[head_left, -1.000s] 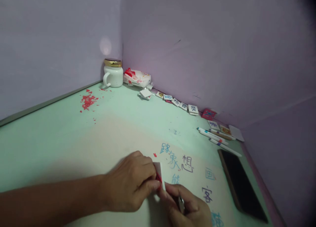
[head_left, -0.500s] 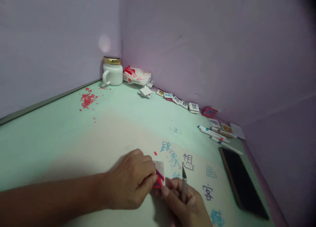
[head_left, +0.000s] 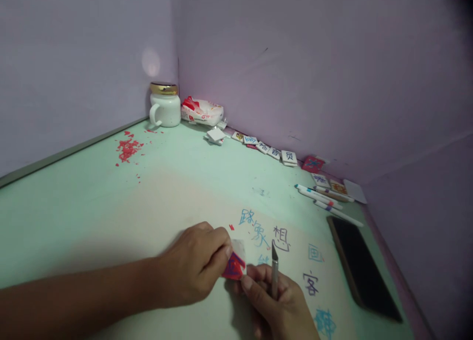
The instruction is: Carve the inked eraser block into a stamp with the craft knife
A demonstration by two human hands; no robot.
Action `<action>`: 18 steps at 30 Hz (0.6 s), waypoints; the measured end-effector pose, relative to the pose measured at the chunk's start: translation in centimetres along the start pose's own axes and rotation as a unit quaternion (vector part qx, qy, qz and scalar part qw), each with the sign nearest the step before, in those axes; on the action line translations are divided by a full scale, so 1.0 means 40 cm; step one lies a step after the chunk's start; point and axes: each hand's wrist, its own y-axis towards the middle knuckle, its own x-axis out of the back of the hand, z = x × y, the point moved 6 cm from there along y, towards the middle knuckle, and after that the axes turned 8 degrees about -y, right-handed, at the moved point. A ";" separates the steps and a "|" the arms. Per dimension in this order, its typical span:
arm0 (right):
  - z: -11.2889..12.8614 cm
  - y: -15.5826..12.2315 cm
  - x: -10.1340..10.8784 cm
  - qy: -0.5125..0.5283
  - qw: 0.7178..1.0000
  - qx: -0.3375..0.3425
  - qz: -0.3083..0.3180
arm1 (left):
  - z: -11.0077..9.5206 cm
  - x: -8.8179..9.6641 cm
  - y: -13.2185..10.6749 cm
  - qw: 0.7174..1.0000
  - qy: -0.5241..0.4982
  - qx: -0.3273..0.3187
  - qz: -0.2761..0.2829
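Note:
A small square piece [head_left: 234, 268] shows red with purple marks, and a bare greyish-white area at its upper right. My left hand [head_left: 201, 266] is closed, thumb and fingers pinched at the square's left side; the fingertips hide part of it. My right hand [head_left: 277, 300] steadies the lower right corner with thumb and fingers. That same hand grips a craft knife [head_left: 275, 278], its dark blade pointing up and away from the square. Below and around lies a pale surface with handwritten characters [head_left: 280, 235] in blue and purple.
Red scraps [head_left: 128, 149] lie at the left, near a white lidded mug [head_left: 165, 109] and a tissue pack [head_left: 203, 112]. Small character tiles [head_left: 288, 156] line the wall. Markers [head_left: 321, 197] and a dark phone [head_left: 364, 268] sit at the right.
My left hand has drawn back slightly to the left and down, uncovering more of the red part of the square. The right hand keeps its hold on the knife. The view has shifted slightly.

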 end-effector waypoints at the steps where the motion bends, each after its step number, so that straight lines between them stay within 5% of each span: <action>1: -0.001 0.001 0.000 0.001 1.000 -0.002 -0.001 | 0.002 0.003 0.001 1.000 -0.008 0.010 -0.006; 4: -0.003 0.005 0.000 0.004 1.000 -0.007 0.005 | 0.010 0.011 0.005 0.999 -0.027 0.023 -0.034; 10: 0.003 0.005 -0.005 -0.020 0.999 -0.005 0.042 | 0.037 0.062 -0.004 0.980 -0.015 0.035 -0.194; 15: 0.016 -0.006 0.029 -0.106 0.990 0.074 -0.048 | -0.021 0.029 -0.006 0.992 0.038 -0.105 -0.049; 18: 0.019 0.000 0.055 -0.159 0.979 0.109 -0.062 | -0.026 0.003 -0.006 0.993 0.072 -0.092 0.027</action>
